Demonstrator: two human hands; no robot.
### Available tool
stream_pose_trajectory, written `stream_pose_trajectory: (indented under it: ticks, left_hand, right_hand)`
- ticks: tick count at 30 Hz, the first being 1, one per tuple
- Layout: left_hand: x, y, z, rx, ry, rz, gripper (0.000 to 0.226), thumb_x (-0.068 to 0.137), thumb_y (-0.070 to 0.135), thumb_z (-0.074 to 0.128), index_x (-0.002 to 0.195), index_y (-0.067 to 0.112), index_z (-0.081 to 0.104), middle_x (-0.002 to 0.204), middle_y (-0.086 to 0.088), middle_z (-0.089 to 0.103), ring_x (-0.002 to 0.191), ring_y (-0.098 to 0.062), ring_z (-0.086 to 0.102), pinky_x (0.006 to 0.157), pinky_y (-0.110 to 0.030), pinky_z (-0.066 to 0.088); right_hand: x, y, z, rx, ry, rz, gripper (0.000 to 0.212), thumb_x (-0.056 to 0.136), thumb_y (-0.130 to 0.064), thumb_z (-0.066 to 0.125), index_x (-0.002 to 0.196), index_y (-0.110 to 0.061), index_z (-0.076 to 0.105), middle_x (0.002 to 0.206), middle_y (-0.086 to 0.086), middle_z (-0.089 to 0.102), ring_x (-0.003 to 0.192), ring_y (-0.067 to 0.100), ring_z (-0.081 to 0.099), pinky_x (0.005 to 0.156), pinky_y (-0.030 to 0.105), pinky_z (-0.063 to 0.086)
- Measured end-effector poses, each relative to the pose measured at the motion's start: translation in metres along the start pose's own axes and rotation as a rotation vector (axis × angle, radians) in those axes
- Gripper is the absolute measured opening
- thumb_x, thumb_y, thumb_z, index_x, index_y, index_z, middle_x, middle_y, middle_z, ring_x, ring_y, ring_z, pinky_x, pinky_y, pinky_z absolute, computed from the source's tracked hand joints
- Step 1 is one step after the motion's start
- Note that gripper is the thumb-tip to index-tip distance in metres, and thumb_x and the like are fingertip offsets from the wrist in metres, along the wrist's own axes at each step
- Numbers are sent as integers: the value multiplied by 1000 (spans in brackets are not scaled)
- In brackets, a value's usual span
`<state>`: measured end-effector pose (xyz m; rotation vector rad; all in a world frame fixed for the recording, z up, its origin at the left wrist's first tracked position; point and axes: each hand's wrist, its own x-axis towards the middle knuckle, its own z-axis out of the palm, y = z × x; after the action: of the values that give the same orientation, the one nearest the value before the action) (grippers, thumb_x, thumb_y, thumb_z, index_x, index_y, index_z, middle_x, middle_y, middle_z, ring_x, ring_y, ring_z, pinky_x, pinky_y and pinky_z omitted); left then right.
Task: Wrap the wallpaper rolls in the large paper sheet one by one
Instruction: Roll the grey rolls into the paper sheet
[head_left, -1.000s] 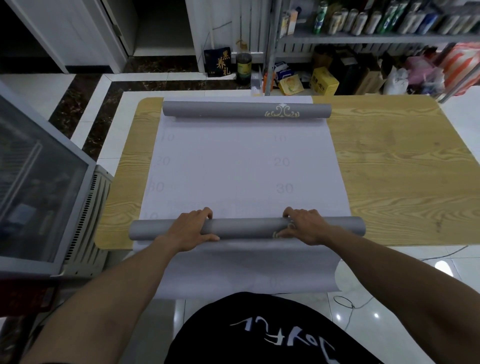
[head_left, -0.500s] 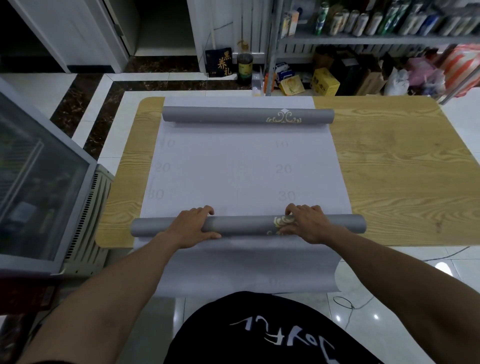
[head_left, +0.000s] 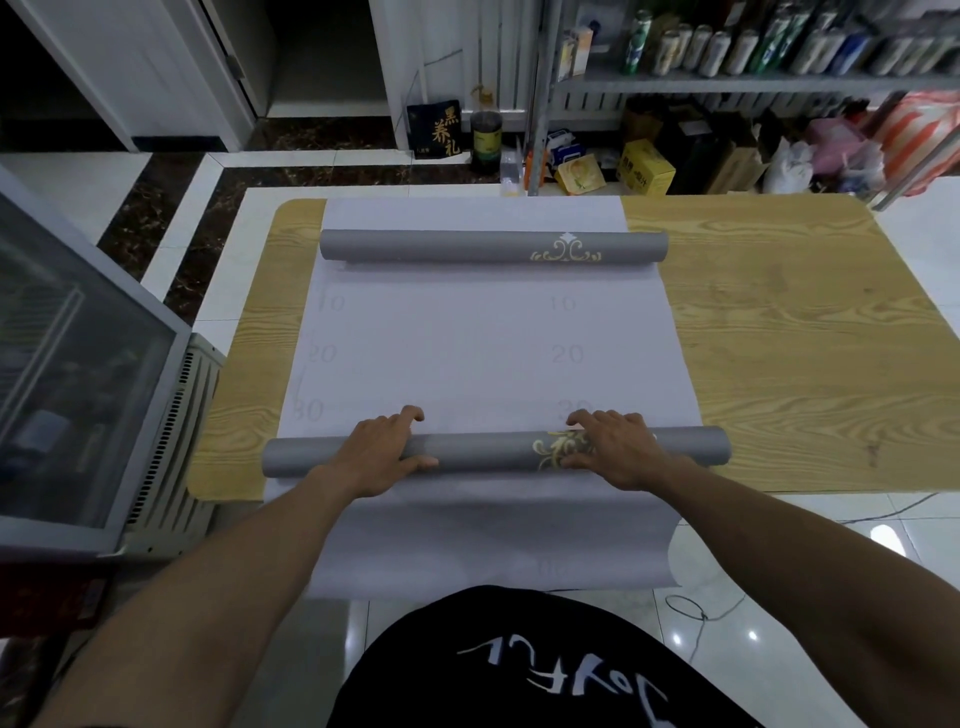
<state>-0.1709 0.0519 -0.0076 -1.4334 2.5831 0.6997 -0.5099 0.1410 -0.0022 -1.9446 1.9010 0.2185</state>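
My left hand (head_left: 382, 449) and right hand (head_left: 615, 447), fingers curled, grip the near roll (head_left: 483, 452) at 6 o'clock; uneven pushing may skew it, creasing the sheet (head_left: 467, 353).

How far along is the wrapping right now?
Done: paper sheet spread on the table, both rolls laid on it. In hand: left hand and right hand hold the near roll, no paper over it yet. Left: wrapping it, then the untouched far roll.

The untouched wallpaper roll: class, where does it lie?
Head view: the untouched roll lies crosswise at the far end of the paper sheet, beyond the near roll under the left hand and right hand.
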Motion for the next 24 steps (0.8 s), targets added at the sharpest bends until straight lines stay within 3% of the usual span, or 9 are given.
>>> stream_pose_trajectory:
  ticks: [5, 10, 15, 19, 24]
  left_hand:
    - [-2, -2, 6, 56, -5, 63, 46, 84, 55, 60, 113, 21, 46, 109, 0, 55, 89, -17, 48, 79, -29, 37]
    - [2, -7, 5, 88, 2, 80, 49, 90, 56, 50, 123, 19, 55, 114, 1, 48, 102, -16, 41, 88, -29, 37]
    - [-2, -3, 4, 37, 16, 29, 57, 90, 56, 51, 134, 21, 42, 121, -3, 54, 105, -21, 49, 92, -34, 40]
    - [-5, -4, 5, 38, -30, 36, 58, 82, 63, 57, 123, 24, 44, 115, 0, 56, 97, -17, 50, 87, -31, 40]
    - [-2, -8, 8, 59, 53, 73, 51, 88, 57, 53, 123, 19, 56, 115, 0, 50, 103, -16, 43, 89, -29, 38]
  right_hand:
    - [-1, 1, 3, 42, -15, 16, 58, 83, -69, 48, 122, -26, 47, 119, 2, 57, 110, 23, 51, 96, 42, 35]
    - [-1, 2, 6, -56, -13, -26, 75, 74, -73, 57, 130, -23, 49, 127, 2, 41, 118, 21, 38, 100, 40, 34]
    - [-1, 3, 7, 7, -9, -19, 68, 79, -70, 55, 128, -24, 43, 124, 1, 52, 113, 23, 47, 96, 41, 35]
    - [0, 3, 2, 29, -20, 6, 54, 83, -67, 52, 114, -25, 44, 114, 1, 60, 103, 22, 53, 93, 41, 34]
    - [-1, 4, 2, -41, -14, -16, 70, 81, -72, 49, 131, -23, 48, 131, 2, 43, 122, 22, 39, 103, 43, 33]
